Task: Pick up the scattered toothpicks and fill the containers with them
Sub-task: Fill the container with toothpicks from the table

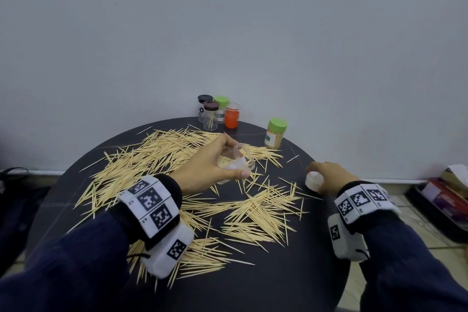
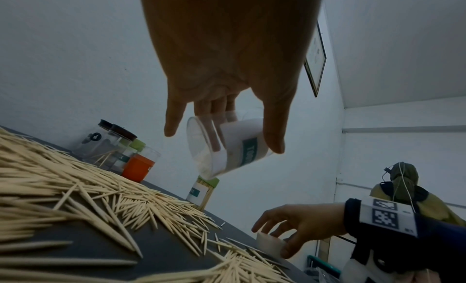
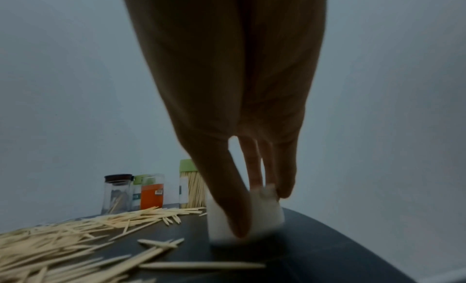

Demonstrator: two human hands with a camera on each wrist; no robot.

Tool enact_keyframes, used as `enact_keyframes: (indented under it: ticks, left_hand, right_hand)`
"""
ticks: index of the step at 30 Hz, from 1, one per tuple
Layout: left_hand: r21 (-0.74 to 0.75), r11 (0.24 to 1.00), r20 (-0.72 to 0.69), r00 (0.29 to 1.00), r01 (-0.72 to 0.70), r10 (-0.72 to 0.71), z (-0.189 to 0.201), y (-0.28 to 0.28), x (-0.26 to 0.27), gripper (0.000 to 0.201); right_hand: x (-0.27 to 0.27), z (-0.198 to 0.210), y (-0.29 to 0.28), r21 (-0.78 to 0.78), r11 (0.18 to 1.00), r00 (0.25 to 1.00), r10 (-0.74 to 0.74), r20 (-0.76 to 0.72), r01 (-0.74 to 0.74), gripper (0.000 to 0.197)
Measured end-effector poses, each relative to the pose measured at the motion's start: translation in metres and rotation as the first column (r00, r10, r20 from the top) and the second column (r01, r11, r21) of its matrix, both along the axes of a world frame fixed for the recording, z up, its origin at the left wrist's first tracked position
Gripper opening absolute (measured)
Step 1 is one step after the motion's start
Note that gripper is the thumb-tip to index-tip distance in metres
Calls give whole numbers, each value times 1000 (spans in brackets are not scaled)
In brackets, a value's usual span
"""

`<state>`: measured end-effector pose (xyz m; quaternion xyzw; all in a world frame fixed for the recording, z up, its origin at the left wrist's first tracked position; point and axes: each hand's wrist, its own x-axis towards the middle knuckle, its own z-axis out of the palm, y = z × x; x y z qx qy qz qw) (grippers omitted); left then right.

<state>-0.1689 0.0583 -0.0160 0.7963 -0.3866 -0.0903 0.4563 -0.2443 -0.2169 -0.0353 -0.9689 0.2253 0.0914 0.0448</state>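
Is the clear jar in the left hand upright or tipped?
Tipped. The left hand holds the clear jar above the toothpicks, its open mouth facing sideways; it looks empty.

Pale wooden toothpicks [image 1: 162, 157] strew the matt dark table [image 1: 291, 273]; clear glossy plastic jar [image 2: 227, 147].

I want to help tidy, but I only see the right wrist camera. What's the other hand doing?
Observer: The left hand holds a clear open container, tilted, in the air above the toothpicks.
Operator: Anything inside it?
Observer: No toothpicks that I can see in the left wrist view.
Operator: How many dark-lidded jars at the back? I see one.
Observer: Two: a black-lidded jar behind the brown-lidded jar.
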Motion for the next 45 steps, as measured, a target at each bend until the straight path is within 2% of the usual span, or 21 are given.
enact_keyframes:
  ticks: [7, 9, 12, 16, 19, 25, 30, 34, 39, 43, 45]
  left_hand:
    - [14, 1000, 27, 1000, -2, 1, -3, 3, 0, 50]
    - [12, 1000, 19, 1000, -1, 1, -2, 4, 1, 51]
    - [14, 1000, 8, 1000, 2, -2, -1, 5, 1, 52]
    - [33, 999, 22, 1000, 9, -10, 0, 6, 0, 52]
    - [34, 999, 28, 1000, 12, -13, 0, 7, 0, 52]
    - [27, 1000, 34, 999, 3, -4, 0, 8, 1, 53]
    - [19, 1000, 49, 999, -5, 5, 1, 8, 3, 52]
    - [5, 1000, 41, 999, -5, 4, 2, 9, 5, 53]
    - [-2, 1000, 36, 999, -9, 9, 3, 11, 6, 52]
    - [-7, 1000, 25, 1000, -19, 19, 3, 12, 7, 52]
    - [-1, 1000, 23, 1000, -19, 19, 3, 11, 8, 52]
  right_hand:
    - [-1, 8, 18, 65, 992, 991, 98, 88, -104, 55]
    - [-2, 9, 26, 63, 991, 992, 119, 46, -122, 60]
    - [-4, 3, 37, 10, 997, 992, 76, -104, -75, 67]
    - [-8, 0, 43, -107, 991, 970, 50, -237, -78, 56]
    - [-10, 0, 45, -136, 988, 963, 33, -269, -72, 55]
    - [-6, 0, 55, -160, 983, 971, 47, -234, -86, 49]
    - [-3, 0, 68, -133, 983, 975, 95, -201, -123, 50]
    - [4, 1, 83, -45, 988, 970, 136, -201, -148, 49]
    - [17, 6, 105, 66, 956, 945, 294, -145, -287, 41]
    - [17, 13, 112, 262, 899, 925, 377, -53, -352, 51]
    - [12, 14, 107, 234, 912, 932, 358, -58, -336, 67]
